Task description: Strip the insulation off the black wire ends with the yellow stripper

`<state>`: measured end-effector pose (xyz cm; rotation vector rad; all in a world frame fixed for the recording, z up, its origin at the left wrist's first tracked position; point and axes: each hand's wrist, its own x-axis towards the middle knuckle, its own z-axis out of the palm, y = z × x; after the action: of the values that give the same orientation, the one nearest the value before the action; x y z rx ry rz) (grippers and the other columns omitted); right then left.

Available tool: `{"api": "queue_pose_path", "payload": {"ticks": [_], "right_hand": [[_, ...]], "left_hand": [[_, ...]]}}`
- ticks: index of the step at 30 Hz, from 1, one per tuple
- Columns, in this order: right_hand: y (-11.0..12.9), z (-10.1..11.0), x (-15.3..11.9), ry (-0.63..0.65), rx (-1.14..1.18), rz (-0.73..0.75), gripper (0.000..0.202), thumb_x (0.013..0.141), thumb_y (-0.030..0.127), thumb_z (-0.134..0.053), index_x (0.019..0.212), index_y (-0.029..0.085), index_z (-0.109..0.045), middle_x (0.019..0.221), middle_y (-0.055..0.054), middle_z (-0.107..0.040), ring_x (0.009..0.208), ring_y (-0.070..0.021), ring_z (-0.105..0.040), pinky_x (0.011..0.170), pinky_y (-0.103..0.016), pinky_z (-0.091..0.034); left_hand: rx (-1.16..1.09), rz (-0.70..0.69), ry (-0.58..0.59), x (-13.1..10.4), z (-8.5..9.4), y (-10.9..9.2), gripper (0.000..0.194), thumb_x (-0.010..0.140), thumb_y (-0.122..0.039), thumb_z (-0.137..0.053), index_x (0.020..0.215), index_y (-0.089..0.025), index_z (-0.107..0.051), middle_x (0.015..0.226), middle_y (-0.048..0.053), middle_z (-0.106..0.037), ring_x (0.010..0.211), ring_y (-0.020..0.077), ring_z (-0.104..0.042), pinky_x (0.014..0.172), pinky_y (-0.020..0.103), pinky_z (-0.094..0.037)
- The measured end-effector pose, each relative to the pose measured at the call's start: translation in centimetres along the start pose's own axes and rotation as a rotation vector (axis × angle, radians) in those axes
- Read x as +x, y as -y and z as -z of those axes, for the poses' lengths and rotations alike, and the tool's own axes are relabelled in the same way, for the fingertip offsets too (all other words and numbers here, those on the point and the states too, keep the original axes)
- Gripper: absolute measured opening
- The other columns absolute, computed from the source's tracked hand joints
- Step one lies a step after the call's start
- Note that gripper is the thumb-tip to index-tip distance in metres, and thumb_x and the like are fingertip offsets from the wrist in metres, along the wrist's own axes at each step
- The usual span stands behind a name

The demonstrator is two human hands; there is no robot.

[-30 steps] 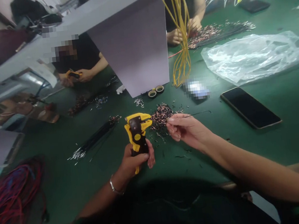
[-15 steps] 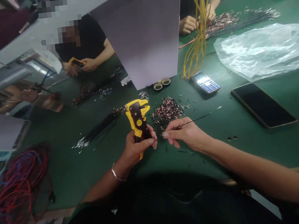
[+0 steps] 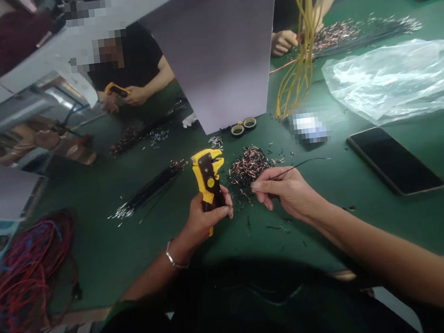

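Upright in my left hand (image 3: 207,215) is a yellow and black wire stripper (image 3: 208,178), its jaws pointing away from me and to the right. My right hand (image 3: 281,189) pinches a thin black wire (image 3: 307,162) whose far end extends to the right. Just beyond my right hand lies a heap of short black and copper-coloured scraps (image 3: 249,164). A bundle of black wires (image 3: 148,191) with light tips at one end rests on the green table (image 3: 129,268), left of the stripper.
Two tape rolls (image 3: 243,126), a smartphone (image 3: 395,160) and a clear plastic bag (image 3: 400,82) lie farther out. Yellow wires (image 3: 296,83) hang beside a grey panel (image 3: 229,53). Red cables (image 3: 29,274) are at left. Other people work across the table.
My right hand has moved slightly right, away from the stripper, with the wire still pinched. The view has shifted slightly. My left hand still holds the stripper.
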<state>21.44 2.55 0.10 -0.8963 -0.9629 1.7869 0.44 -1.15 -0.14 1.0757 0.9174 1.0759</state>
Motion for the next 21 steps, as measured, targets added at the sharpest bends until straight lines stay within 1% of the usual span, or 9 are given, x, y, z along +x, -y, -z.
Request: {"api": "queue_pose_path", "payload": {"ticks": [3,5,9,14,17,21], "right_hand": [[0.18,-0.01,-0.01,-0.032,0.011,0.029,0.020,0.066,0.029,-0.084,0.056,0.017,-0.071,0.050,-0.001,-0.064,0.037,-0.0098,-0.051,0.036,-0.024,-0.040],[0.28,-0.06,-0.08,-0.053,0.014,0.053,0.019,0.067,0.027,-0.083,0.057,0.017,-0.071,0.050,-0.001,-0.064,0.037,-0.0100,-0.051,0.037,-0.025,-0.040],[0.57,-0.09,-0.26,-0.089,0.021,0.103,0.017,0.068,0.026,-0.082,0.060,0.017,-0.071,0.052,-0.001,-0.065,0.039,-0.0105,-0.052,0.039,-0.027,-0.041],[0.92,-0.12,-0.52,-0.137,-0.002,0.174,0.015,0.069,0.027,-0.082,0.063,0.018,-0.072,0.053,-0.001,-0.065,0.040,-0.0108,-0.053,0.041,-0.027,-0.040],[0.94,-0.26,-0.71,-0.179,-0.069,0.226,0.016,0.070,0.029,-0.082,0.064,0.019,-0.071,0.053,-0.001,-0.064,0.040,-0.0108,-0.053,0.041,-0.028,-0.040],[0.65,-0.62,-0.98,-0.267,-0.226,0.323,0.015,0.074,0.029,-0.077,0.065,0.020,-0.071,0.053,0.000,-0.063,0.042,-0.0115,-0.053,0.042,-0.028,-0.042]], "left_hand": [[0.020,-0.011,0.048,0.20,0.07,-0.15,0.044,0.070,-0.019,-0.081,0.109,-0.014,-0.061,0.104,0.010,-0.066,0.077,0.0166,-0.062,0.071,0.033,-0.052],[0.015,0.000,0.075,0.30,0.16,-0.16,0.043,0.070,-0.018,-0.079,0.110,-0.014,-0.062,0.111,0.011,-0.065,0.076,0.0166,-0.062,0.072,0.034,-0.052],[-0.056,0.019,0.125,0.39,0.34,-0.01,0.043,0.070,-0.015,-0.076,0.111,-0.014,-0.063,0.108,0.012,-0.067,0.073,0.0176,-0.064,0.070,0.035,-0.052],[-0.144,0.083,0.213,0.28,0.31,0.15,0.051,0.068,-0.015,-0.074,0.117,-0.013,-0.062,0.104,0.012,-0.068,0.075,0.0206,-0.065,0.073,0.038,-0.052],[-0.165,0.106,0.253,0.15,0.30,0.33,0.053,0.069,-0.017,-0.074,0.120,-0.014,-0.062,0.105,0.012,-0.068,0.078,0.0215,-0.065,0.074,0.038,-0.052],[-0.158,0.103,0.318,-0.09,0.30,0.49,0.059,0.069,-0.019,-0.075,0.126,-0.016,-0.060,0.109,0.013,-0.066,0.081,0.0220,-0.063,0.076,0.039,-0.050]]}}
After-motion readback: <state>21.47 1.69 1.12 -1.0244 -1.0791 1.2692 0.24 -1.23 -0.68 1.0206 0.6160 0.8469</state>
